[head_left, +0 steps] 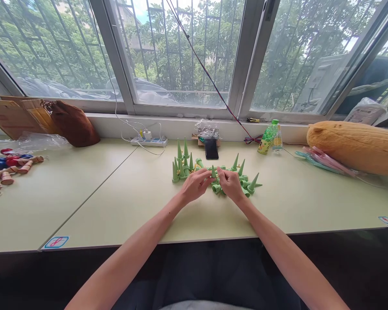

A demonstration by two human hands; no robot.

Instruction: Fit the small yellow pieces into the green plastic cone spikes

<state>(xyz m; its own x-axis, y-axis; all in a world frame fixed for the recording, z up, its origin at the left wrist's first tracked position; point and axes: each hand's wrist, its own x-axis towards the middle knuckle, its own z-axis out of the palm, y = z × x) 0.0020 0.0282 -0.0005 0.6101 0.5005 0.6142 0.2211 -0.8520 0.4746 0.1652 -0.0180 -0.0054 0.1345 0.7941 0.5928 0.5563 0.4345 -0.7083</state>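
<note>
Between my two hands a green plastic spike [213, 172] points upward. My left hand [196, 185] is closed on it from the left, its fingertips near the base. My right hand [230, 183] is closed with thumb and finger pinched close beside the spike; whatever lies in that pinch is too small to make out. To the left stands a group of upright green cones [181, 161]. More green spiked pieces [252, 184] lie in a loose heap on the right, some on their sides with round open ends showing.
Behind the pieces lies a black phone [211, 148]. A green-capped bottle [268, 137], an orange plush cushion [355, 146] and a power strip [148, 141] line the window side. Wooden toys [9, 174] and a brown pouch [74, 122] are at left on the table [123, 215].
</note>
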